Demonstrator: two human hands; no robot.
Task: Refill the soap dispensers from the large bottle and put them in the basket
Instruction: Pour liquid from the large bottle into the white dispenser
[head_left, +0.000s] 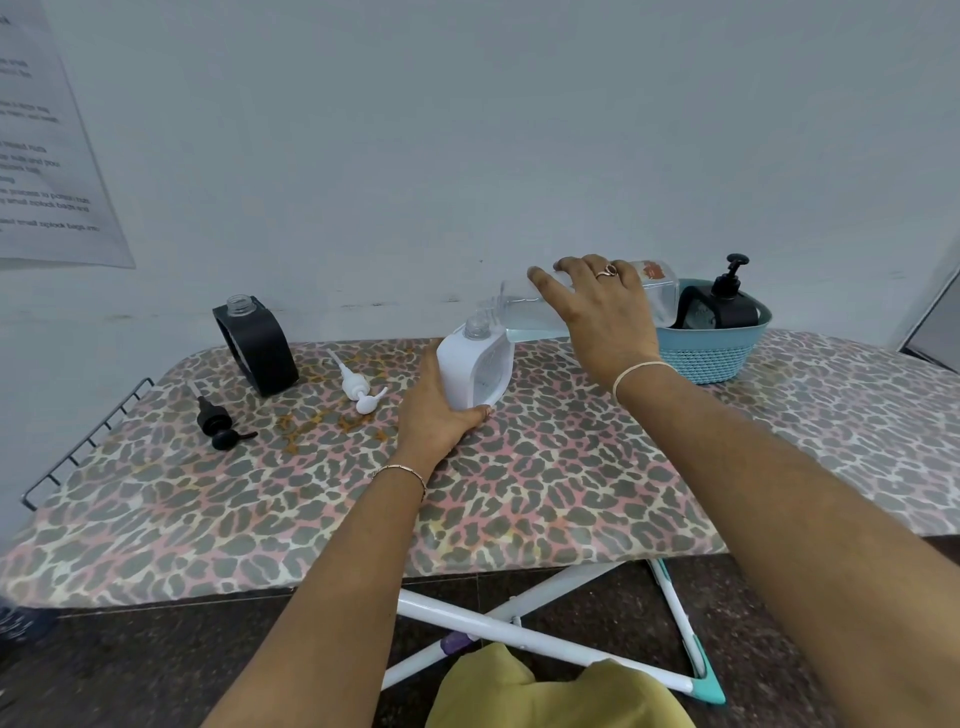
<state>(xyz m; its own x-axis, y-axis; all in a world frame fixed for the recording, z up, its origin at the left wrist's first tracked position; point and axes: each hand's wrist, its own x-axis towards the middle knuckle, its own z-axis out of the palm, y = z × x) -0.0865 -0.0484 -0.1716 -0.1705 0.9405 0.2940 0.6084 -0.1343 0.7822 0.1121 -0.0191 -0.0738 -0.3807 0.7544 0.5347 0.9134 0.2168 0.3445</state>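
Observation:
My left hand (434, 415) grips the lower side of a white soap dispenser (475, 366) standing on the ironing board, its clear neck uncapped. My right hand (602, 306) holds the large clear bottle (654, 291) tipped on its side, its mouth right over the dispenser's neck. Clear liquid lies along the bottle's lower side. A black dispenser (257, 345) with no pump stands at the back left. The white pump (358, 389) and the black pump (218, 423) lie loose on the board. In the blue basket (711, 353) at the right stands a black dispenser (722, 301) with its pump on.
The board (519, 493) has a leopard-print cover with orange stains near the pumps. A wire rack (88, 441) sticks out at its left end. The wall runs close behind. White crossed legs (545, 634) and a yellow cloth (550, 691) are below the front edge.

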